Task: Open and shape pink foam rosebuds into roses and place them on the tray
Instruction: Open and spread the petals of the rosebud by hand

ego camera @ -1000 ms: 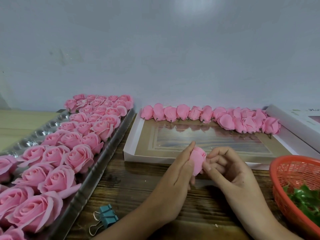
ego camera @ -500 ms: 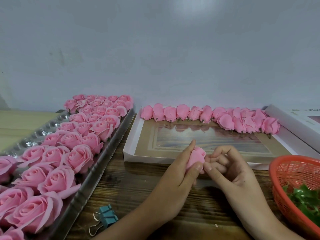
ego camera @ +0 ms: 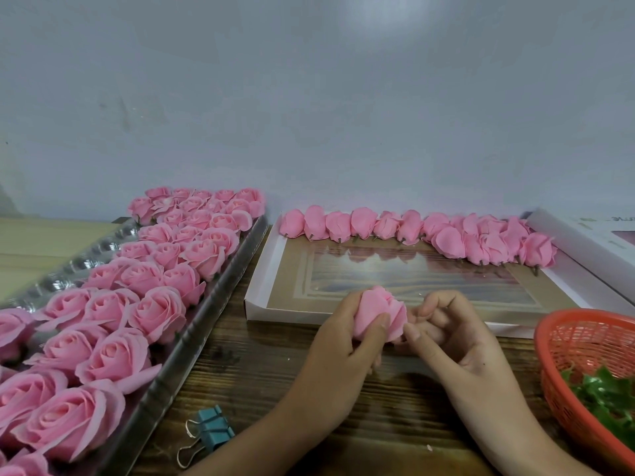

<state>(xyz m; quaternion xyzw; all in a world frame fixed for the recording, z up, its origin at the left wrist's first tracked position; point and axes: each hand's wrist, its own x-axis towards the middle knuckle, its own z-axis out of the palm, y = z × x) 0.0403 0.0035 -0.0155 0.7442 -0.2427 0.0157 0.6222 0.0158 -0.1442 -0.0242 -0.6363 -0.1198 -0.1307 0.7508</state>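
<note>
While steadying the rosebud point(ego camera: 378, 314) at lower centre of the frame, wraps the left hand point(ego camera: 347, 341) round it, thumb across the front. Pinches its right edge with the curled right hand point(ego camera: 457, 338), apparently to peel a petal outward. Not yet on the tray point(ego camera: 178, 365) at left.

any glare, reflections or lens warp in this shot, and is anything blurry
Head view: soft bright glare patch on the wall; the rosebud row mirrors in the box's glossy panel; wide-angle warp slightly bows the tray rim; the held rosebud is crisp, no motion smear.
</note>
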